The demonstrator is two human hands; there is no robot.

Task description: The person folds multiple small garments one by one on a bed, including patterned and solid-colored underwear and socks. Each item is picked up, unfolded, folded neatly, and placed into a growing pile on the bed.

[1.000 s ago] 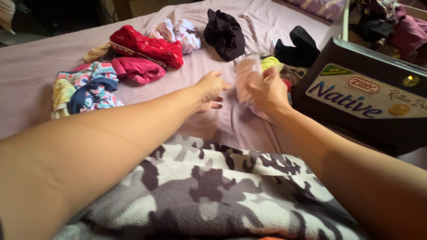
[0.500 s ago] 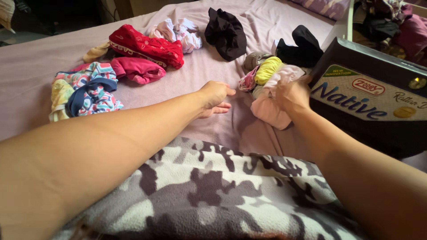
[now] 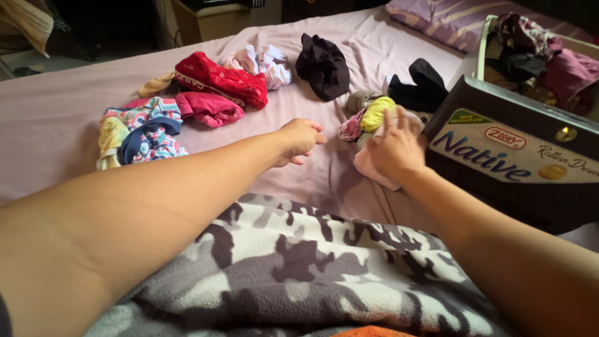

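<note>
R hand (image 3: 395, 148) lies flat, fingers spread, palm down on a pale pink folded cloth (image 3: 372, 167) at the near edge of a small pile w/ a yellow rolled piece (image 3: 379, 113) and a grey piece (image 3: 360, 98); it presses rather than grips, nothing clasped. L hand (image 3: 298, 138) hovers just above the bed sheet (image 3: 56, 118), loosely curled, empty, apart from the pile and from the pink cloth. Pile sits just beside a dark box (image 3: 511, 156) on the bed's R side, w/ a black sock-like piece (image 3: 424, 84) behind it. Judging by the layout: the small pile looks like the done items, pink cloth being the newest one added. Seemingly still loose and unsorted across the sheet: black garment (image 3: 322, 65), white-pink bundle (image 3: 262, 62), red garment (image 3: 219, 79), magenta piece (image 3: 209, 107), striped multicolour heap (image 3: 143, 128) w/ a yellow bit at its L. So prob. less than half done, most pieces left. Camouflage blanket (image 3: 299, 262) covers the lap in the foreground; a basket of clothes (image 3: 543, 50) stands behind the box, its contents too jumbled to tell apart.
</note>
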